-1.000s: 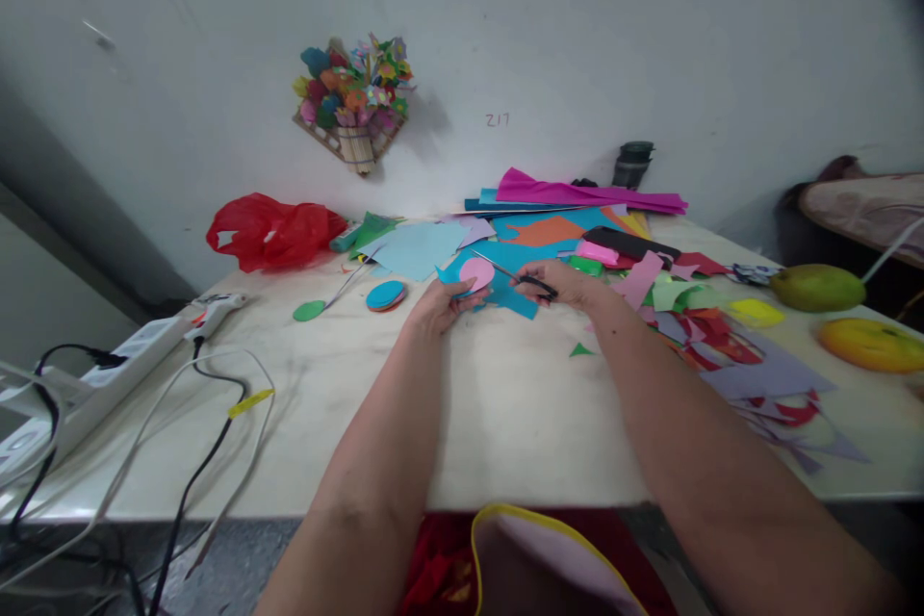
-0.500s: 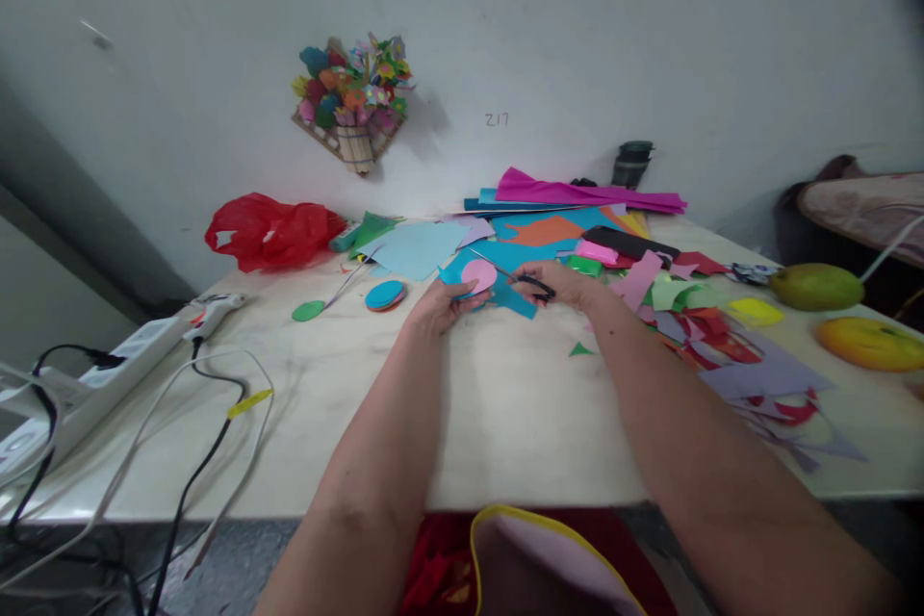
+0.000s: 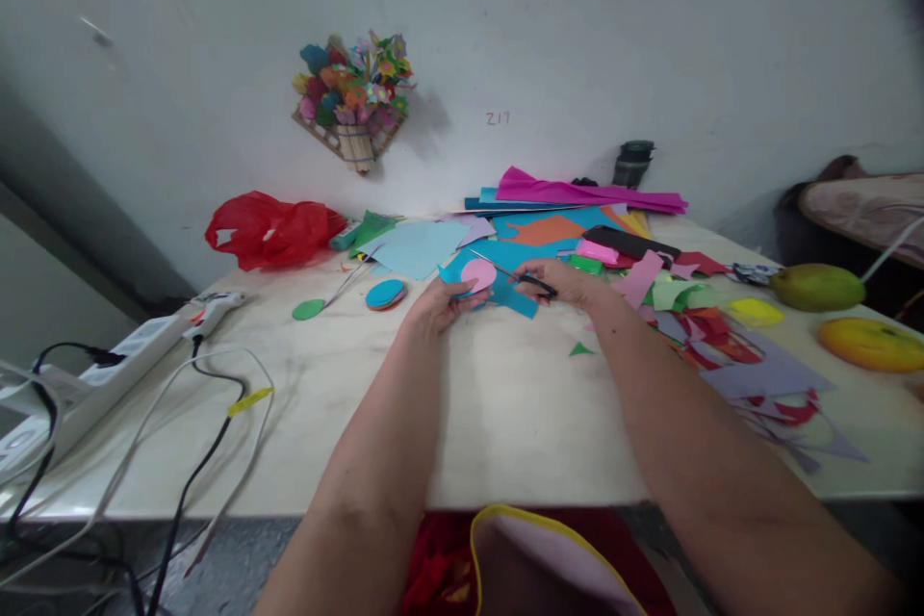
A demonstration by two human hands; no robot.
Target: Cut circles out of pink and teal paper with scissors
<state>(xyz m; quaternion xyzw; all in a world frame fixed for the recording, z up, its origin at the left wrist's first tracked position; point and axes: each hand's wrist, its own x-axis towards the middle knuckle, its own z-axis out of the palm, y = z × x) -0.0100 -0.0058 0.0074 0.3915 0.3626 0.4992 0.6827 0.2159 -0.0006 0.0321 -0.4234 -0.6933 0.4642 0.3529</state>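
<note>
My left hand (image 3: 442, 301) pinches a pink paper circle (image 3: 477, 276) laid against a blue sheet of paper (image 3: 516, 259). Thumb on top, its other fingers are partly hidden beneath. In my right hand (image 3: 552, 279) is a pair of scissors (image 3: 540, 287) with black handles, its blades pointing left toward the pink circle and the blue sheet. Whether the blades are parted is too small to tell. Left of my hands lies a small stack of paper circles (image 3: 385, 294), blue on top, and a green circle (image 3: 308, 310) farther left.
Paper scraps (image 3: 722, 337) spread over the table's right side, near two mangoes (image 3: 815, 287). Behind my hands are a black phone (image 3: 629, 243) and magenta paper (image 3: 592, 192). A red plastic bag (image 3: 270, 231) lies back left. A power strip (image 3: 122, 371) with cables occupies the left edge.
</note>
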